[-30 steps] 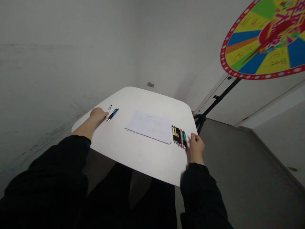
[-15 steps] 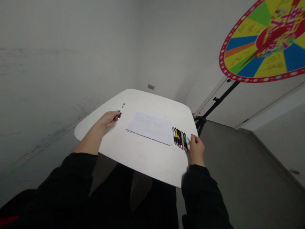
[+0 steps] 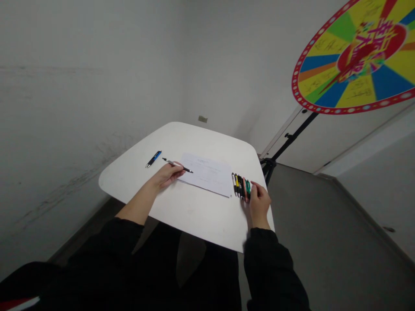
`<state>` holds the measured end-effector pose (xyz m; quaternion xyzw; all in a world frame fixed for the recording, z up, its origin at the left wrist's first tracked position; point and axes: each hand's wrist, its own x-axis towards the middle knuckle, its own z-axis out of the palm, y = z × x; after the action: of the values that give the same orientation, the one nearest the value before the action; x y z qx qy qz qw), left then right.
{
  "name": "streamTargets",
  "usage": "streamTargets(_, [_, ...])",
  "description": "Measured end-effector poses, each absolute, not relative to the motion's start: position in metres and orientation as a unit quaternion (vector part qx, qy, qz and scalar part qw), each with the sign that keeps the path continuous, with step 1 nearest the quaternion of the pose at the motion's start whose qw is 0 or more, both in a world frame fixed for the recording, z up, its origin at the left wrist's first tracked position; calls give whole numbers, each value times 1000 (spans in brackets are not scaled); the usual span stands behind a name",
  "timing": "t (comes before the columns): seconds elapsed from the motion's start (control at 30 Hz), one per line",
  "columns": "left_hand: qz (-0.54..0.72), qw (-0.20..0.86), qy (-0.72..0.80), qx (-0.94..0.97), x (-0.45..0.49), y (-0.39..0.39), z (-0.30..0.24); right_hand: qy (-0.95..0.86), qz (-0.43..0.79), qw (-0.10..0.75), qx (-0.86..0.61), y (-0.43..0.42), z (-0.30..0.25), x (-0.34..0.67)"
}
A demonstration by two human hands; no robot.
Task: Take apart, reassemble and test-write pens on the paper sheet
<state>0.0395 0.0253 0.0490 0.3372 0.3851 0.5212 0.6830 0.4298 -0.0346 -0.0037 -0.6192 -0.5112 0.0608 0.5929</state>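
My left hand (image 3: 167, 175) is closed around a white-and-black pen (image 3: 170, 162) over the left edge of a stack of printed paper (image 3: 207, 173). The pen lies nearly level, its dark tip pointing right across the sheet. My right hand (image 3: 260, 201) is curled at the right end of a row of several pens (image 3: 241, 185) beside the paper. Its fingertips are by the green pen (image 3: 248, 188) and cover part of it. Whether anything is inside those fingers is hidden. Left of my left hand lie a blue pen and a black pen (image 3: 153, 159), side by side.
Everything rests on a white table (image 3: 194, 218) with rounded corners, close to a grey wall (image 3: 81, 86). A colourful prize wheel (image 3: 356, 65) on a black stand (image 3: 293, 137) rises beyond the table's right side. My legs are under the near edge.
My left hand has moved right with the pen, from the table's left side to the paper, and the pen has turned toward level. My right hand has come slightly left, against the pen row.
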Motion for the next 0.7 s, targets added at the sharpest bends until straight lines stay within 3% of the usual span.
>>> streamTargets(0.17, [518,679,370,367,52,16,42,-585,100,582,-556,-39,3,370])
streamTargets(0.43, [483,663,354,448,59,-2,31,-605,344,533,-481,-31,4,262])
streamTargets(0.7, [476,674,392,408,41,-9,24,-582,337,548,-497,-32,6,249])
